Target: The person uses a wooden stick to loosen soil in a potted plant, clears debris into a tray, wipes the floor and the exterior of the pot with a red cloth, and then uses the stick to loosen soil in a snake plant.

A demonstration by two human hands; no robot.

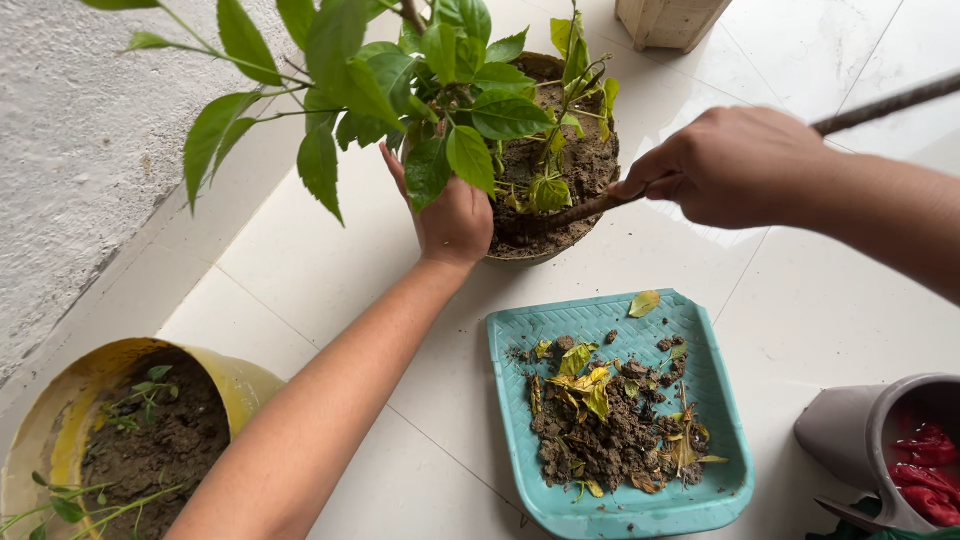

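Nearest, the teal tray [718, 400] of soil lies on the floor below the plant pot [560, 170], where the left hand [452, 215] grips the rim and the right hand [735, 165] clenches a rod [880, 108] that might tear roots if pushed hard.
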